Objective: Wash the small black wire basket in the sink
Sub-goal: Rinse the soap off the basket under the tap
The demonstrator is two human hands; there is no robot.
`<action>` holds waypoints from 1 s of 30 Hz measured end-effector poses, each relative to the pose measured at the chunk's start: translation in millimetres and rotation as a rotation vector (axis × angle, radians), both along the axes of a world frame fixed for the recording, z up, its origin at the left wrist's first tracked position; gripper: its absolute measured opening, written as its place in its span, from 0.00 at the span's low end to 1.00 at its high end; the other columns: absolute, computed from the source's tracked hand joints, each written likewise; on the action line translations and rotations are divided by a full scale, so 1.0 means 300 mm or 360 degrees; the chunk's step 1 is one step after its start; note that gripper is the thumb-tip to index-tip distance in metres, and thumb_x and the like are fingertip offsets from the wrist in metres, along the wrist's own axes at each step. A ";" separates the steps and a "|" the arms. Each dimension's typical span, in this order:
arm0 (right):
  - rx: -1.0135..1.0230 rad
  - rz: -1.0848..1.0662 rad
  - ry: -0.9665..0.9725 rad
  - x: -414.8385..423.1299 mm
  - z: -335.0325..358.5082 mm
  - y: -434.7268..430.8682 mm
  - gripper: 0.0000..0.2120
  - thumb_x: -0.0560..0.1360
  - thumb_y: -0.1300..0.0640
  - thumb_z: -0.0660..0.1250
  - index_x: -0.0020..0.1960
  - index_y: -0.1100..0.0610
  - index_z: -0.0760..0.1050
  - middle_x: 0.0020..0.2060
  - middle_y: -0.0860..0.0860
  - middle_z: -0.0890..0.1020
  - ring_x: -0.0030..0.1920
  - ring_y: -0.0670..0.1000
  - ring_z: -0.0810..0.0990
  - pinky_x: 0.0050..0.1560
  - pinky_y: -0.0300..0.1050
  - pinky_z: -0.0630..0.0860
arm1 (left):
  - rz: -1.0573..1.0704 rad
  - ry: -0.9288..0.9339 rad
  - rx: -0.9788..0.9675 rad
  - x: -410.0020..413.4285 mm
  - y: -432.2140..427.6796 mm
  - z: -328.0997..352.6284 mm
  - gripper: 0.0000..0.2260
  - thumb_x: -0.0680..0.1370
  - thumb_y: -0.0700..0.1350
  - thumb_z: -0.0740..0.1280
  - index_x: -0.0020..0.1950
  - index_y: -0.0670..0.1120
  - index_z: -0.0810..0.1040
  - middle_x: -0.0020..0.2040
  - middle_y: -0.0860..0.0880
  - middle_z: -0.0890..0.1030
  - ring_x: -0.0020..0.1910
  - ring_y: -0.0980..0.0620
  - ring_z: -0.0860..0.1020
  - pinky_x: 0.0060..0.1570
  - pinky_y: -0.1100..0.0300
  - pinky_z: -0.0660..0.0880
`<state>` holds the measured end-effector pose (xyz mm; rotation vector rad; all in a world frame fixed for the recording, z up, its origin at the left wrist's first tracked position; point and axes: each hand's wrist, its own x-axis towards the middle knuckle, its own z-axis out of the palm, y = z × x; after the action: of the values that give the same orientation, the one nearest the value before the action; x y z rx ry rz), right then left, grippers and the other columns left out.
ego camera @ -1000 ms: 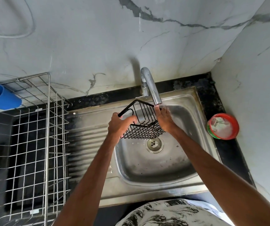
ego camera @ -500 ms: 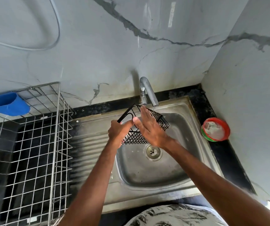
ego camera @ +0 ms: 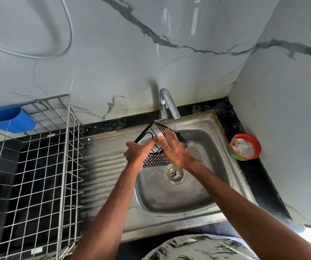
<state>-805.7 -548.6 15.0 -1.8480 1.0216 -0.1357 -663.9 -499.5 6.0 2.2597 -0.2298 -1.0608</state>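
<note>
We are holding the basket (ego camera: 156, 158) tilted over the sink (ego camera: 169, 196), near its back edge, just left of the tap's (ego camera: 169, 104) thin stream. Our left hand (ego camera: 137, 152) is curling round its left rim. Our right hand (ego camera: 175, 149) is lying flat across it, fingers straight.

Silver wire rack (ego camera: 64, 166) at left, blue holder (ego camera: 8, 119) on its back edge, red-rimmed tub (ego camera: 244, 135) perhaps holding soap

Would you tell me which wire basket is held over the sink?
The small black wire basket, gripped by the left hand; the large silver wire basket stands untouched.
</note>
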 end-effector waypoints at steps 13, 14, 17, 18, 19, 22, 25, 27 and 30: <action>0.0666 -0.0045 0.0427 0.016 -0.119 -0.277 0.44 0.74 0.23 0.38 0.83 0.48 0.46 0.82 0.55 0.45 0.81 0.58 0.44 0.79 0.64 0.44 | -0.0092 -0.0020 0.0064 0.043 -0.008 -0.019 0.50 0.58 0.65 0.78 0.71 0.43 0.64 0.65 0.40 0.73 0.62 0.41 0.78 0.55 0.45 0.83; 0.0666 -0.0068 0.0507 0.029 -0.132 -0.292 0.51 0.69 0.18 0.36 0.83 0.48 0.47 0.82 0.56 0.46 0.81 0.58 0.45 0.79 0.65 0.44 | -0.0079 -0.0004 0.0060 0.051 -0.009 -0.022 0.49 0.57 0.66 0.78 0.70 0.43 0.66 0.65 0.38 0.74 0.63 0.39 0.78 0.55 0.44 0.83; 0.0679 -0.0240 0.0553 0.070 -0.128 -0.330 0.46 0.77 0.25 0.38 0.81 0.57 0.56 0.80 0.58 0.58 0.80 0.59 0.55 0.79 0.57 0.52 | -0.0044 0.0078 0.0042 0.074 -0.003 -0.030 0.48 0.54 0.65 0.78 0.67 0.43 0.71 0.65 0.36 0.78 0.62 0.39 0.81 0.49 0.45 0.83; 0.0718 -0.0326 0.0483 0.075 -0.137 -0.342 0.39 0.82 0.32 0.41 0.80 0.59 0.58 0.79 0.58 0.62 0.79 0.59 0.59 0.77 0.54 0.56 | -0.0077 0.0092 0.0030 0.072 0.003 -0.024 0.46 0.54 0.64 0.78 0.66 0.43 0.71 0.62 0.38 0.79 0.59 0.41 0.82 0.43 0.50 0.83; 0.0724 -0.0408 0.0421 0.076 -0.146 -0.357 0.34 0.85 0.37 0.43 0.79 0.61 0.61 0.77 0.58 0.65 0.78 0.59 0.63 0.76 0.53 0.60 | -0.0114 0.0100 0.0008 0.066 0.007 -0.014 0.45 0.55 0.63 0.78 0.66 0.44 0.71 0.59 0.40 0.79 0.54 0.43 0.82 0.39 0.54 0.80; 0.0585 -0.0506 0.0437 0.084 -0.161 -0.387 0.24 0.87 0.50 0.49 0.75 0.63 0.67 0.70 0.61 0.74 0.68 0.60 0.74 0.66 0.53 0.70 | -0.0151 0.0100 -0.0020 0.061 0.008 0.000 0.42 0.54 0.63 0.78 0.63 0.44 0.75 0.50 0.45 0.78 0.44 0.48 0.79 0.29 0.58 0.75; 0.0389 -0.0520 0.0555 0.114 -0.196 -0.398 0.27 0.86 0.46 0.50 0.78 0.61 0.62 0.71 0.63 0.72 0.69 0.61 0.73 0.67 0.56 0.70 | -0.0112 0.0115 -0.0006 0.077 -0.005 -0.013 0.42 0.54 0.63 0.77 0.62 0.42 0.78 0.48 0.43 0.79 0.40 0.47 0.78 0.26 0.60 0.73; 0.0355 -0.0445 0.0582 0.135 -0.180 -0.365 0.44 0.77 0.26 0.42 0.81 0.54 0.57 0.79 0.61 0.60 0.78 0.63 0.60 0.76 0.63 0.57 | -0.0103 0.0112 0.0008 0.088 -0.012 -0.020 0.42 0.54 0.63 0.77 0.62 0.41 0.78 0.48 0.42 0.79 0.40 0.46 0.78 0.25 0.60 0.74; 0.0190 -0.0169 0.0288 0.166 -0.099 -0.271 0.32 0.84 0.37 0.44 0.81 0.54 0.57 0.81 0.57 0.57 0.81 0.60 0.53 0.79 0.63 0.50 | -0.0096 0.0079 0.0000 0.098 -0.016 -0.028 0.41 0.54 0.62 0.77 0.61 0.41 0.79 0.48 0.40 0.80 0.38 0.46 0.78 0.23 0.62 0.72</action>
<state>-755.9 -629.9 -14.8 -1.7209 1.2272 0.0295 -634.5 -504.2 -2.5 2.2361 -0.2784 -1.1471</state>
